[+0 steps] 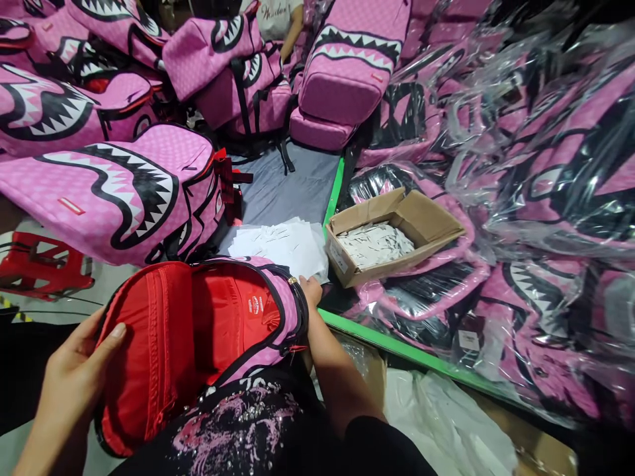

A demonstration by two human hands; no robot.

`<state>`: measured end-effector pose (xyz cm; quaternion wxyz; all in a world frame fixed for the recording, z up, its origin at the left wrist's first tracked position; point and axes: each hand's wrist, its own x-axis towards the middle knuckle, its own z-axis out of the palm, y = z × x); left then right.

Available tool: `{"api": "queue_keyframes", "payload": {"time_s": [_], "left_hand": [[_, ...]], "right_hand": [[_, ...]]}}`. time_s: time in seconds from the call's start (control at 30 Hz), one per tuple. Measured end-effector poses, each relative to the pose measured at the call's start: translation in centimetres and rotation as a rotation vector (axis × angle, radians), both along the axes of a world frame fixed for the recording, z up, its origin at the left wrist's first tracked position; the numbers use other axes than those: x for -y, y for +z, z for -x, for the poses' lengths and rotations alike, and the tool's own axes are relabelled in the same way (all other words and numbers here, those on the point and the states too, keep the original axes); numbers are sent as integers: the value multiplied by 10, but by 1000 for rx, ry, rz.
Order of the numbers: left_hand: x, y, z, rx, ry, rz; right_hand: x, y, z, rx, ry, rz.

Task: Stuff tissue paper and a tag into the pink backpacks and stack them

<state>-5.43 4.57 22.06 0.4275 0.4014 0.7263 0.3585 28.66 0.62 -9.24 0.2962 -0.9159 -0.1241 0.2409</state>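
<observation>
- Head view, lower left: the left hand (79,363) is gripping the rim of the red-lined flap (149,350), thumb on the lining, holding it wide.
- Centre: the right hand (311,289) is resting by the black-edged rim; its fingers are partly hidden, so whether it is grasping anything cannot be told.
- Handling, as a judgement: the person is doing best by keeping the flap folded well back, steadying the opposite rim and keeping the lining clear of the zip teeth.
- The open backpack (228,311) is lying left of centre, low in the frame, against the person's dark clothing, just below the white papers (280,244).
- It is showing a glossy red lining with white printing (256,303), a pink checked outside and black trim.
</observation>
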Motion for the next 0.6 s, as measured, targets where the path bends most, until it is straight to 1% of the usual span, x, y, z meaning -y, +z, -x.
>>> {"api": "queue_keyframes", "payload": {"time_s": [0.1,0.2,0.3,0.37,0.5,0.6], "left_hand": [[-3,-6,11,45,2,-4],[-7,-13,21,68,-30,-1],[-9,-18,30,94,-100,-18],[-9,-20,35,120,-125,-19],[-11,-22,41,105,-119,-7],[-13,-23,42,92,-120,-2]], "right_hand": [[-6,14,-2,-12,13,47],[-7,21,1,-15,-23,84],[-5,22,5,7,-77,89],[-4,23,6,21,-83,75],[-3,24,7,39,-82,54],[-5,25,7,58,-106,52]]}}
